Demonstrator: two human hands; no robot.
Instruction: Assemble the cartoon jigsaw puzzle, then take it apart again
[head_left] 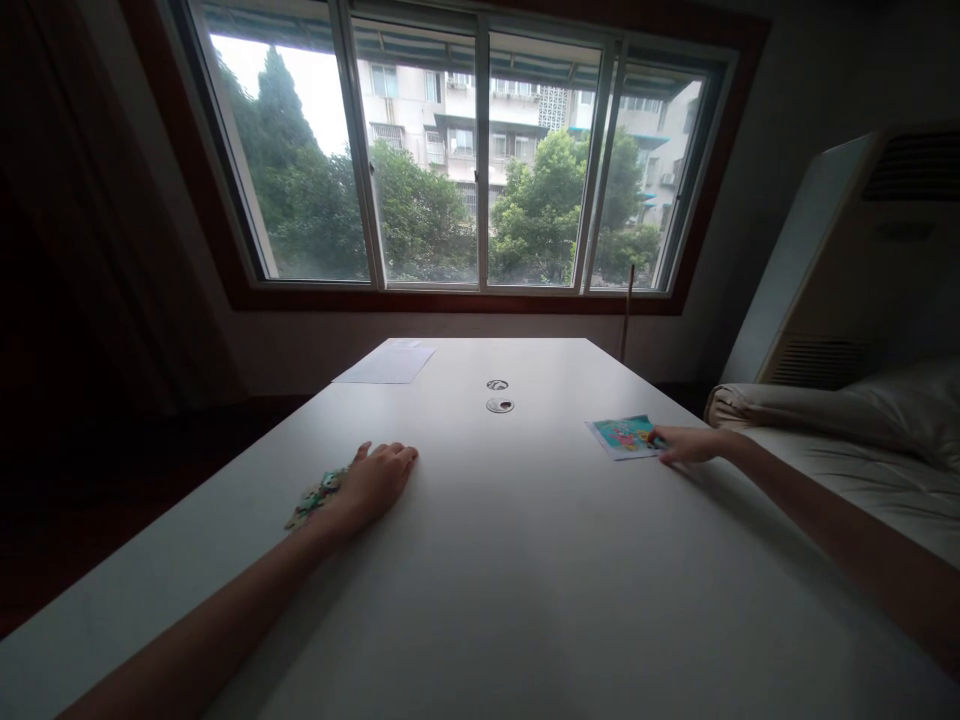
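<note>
My left hand (pixel 377 480) lies flat on the white table (pixel 510 560), fingers loosely stretched, right beside a small pile of colourful puzzle pieces (pixel 315 497) at its left edge. My right hand (pixel 688 444) reaches out to the right side of the table and its fingertips press on the near corner of a colourful picture card (pixel 624 436) lying flat there. Neither hand lifts anything.
A white sheet of paper (pixel 386 362) lies at the far left of the table. Two round cable ports (pixel 499 404) sit in the middle. A wide window is behind; bedding (pixel 840 420) and an air-conditioning unit (pixel 862 250) stand to the right.
</note>
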